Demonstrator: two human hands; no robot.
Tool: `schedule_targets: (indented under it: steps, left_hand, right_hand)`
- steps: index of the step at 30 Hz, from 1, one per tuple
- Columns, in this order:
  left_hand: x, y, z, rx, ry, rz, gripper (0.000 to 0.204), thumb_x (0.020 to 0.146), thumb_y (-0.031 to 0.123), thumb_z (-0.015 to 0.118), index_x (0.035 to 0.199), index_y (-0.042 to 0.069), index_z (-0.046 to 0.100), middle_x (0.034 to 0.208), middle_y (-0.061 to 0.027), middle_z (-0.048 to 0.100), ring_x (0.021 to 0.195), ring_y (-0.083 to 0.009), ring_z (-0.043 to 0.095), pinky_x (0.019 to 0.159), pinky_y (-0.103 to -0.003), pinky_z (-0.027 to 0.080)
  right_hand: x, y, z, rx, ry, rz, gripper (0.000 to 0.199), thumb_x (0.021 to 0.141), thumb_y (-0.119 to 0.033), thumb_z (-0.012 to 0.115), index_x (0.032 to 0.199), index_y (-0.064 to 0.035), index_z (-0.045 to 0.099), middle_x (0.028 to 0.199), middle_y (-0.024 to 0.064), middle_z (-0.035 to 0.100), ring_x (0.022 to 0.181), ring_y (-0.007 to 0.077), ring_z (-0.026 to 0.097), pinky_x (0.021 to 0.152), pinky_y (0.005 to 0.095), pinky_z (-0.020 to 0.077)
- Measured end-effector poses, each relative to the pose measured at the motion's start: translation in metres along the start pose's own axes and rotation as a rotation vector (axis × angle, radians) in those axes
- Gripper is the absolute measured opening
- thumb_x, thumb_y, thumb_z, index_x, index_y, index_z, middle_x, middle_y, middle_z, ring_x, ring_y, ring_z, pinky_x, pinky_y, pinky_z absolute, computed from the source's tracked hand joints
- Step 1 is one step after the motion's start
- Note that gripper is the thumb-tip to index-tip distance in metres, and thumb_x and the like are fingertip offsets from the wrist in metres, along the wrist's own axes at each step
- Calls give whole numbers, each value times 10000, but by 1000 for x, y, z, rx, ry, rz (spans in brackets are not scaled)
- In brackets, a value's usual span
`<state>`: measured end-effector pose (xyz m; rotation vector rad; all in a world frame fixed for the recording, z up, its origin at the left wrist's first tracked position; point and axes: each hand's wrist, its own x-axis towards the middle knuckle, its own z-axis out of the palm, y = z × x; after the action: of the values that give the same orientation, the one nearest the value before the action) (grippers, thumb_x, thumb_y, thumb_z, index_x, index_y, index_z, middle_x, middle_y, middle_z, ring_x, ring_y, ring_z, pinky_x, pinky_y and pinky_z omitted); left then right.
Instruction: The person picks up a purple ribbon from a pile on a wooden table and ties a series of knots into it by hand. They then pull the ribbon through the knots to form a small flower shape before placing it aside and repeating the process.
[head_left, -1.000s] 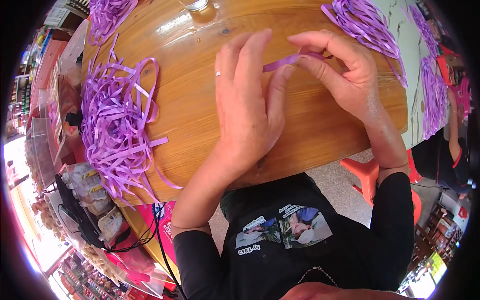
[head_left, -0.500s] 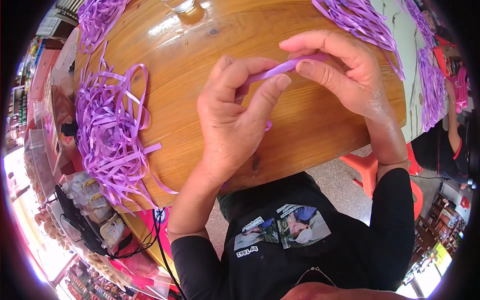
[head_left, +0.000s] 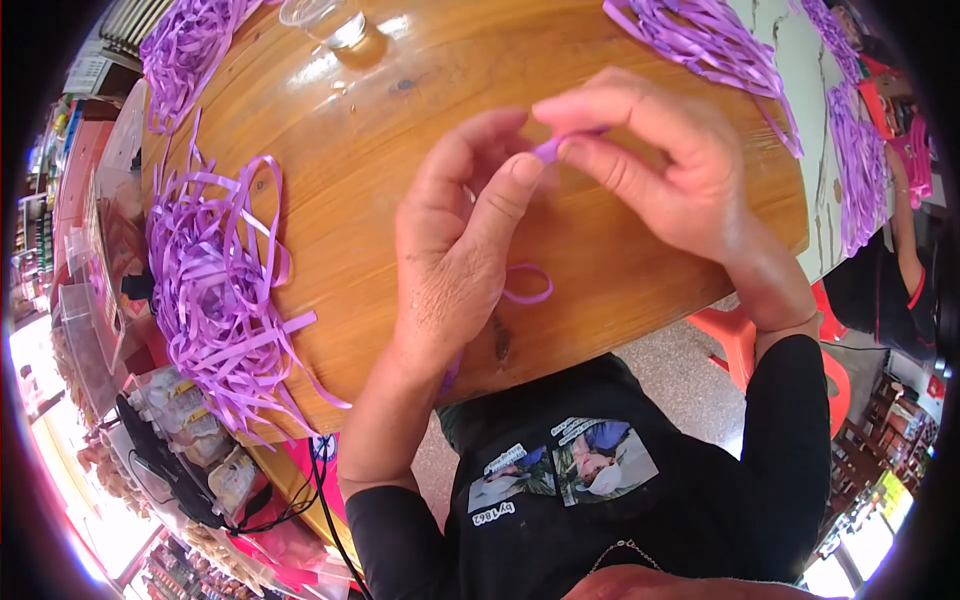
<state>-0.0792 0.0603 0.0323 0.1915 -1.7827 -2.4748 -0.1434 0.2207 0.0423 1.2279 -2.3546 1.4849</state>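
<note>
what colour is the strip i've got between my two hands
The strip is purple; it shows best in the head view.

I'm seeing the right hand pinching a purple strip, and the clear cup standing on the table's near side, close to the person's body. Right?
Not quite: in the head view, the clear cup stands on the far side of the wooden table. The right hand is indeed pinching a purple strip.
</note>
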Motion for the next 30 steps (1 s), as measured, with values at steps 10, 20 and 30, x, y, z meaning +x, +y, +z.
schedule_targets:
  steps: [10,20,30]
  left_hand:
    - [-1,-12,-21,336,-22,88,51,847,40,633,838,-10,631,700,43,482,621,-17,404,539,-175,328]
    - [3,1,-19,275,13,-37,47,831,35,655,819,-5,634,689,68,472,617,-11,402,527,-167,327]
    - [6,-2,-22,562,-98,214,20,806,-1,663,805,-5,643,716,27,517,621,-34,446,545,-178,374]
  right_hand:
    - [-6,16,8,-314,-22,-248,303,675,6,696,969,-61,665,810,32,599,783,215,581,672,329,435]
    - [-5,12,4,-441,-37,-327,378,594,-31,708,968,-72,674,800,15,575,779,198,561,657,325,415]
    - [-2,12,-3,-372,-83,-249,253,636,-9,709,877,-54,648,828,35,559,776,219,553,687,317,425]
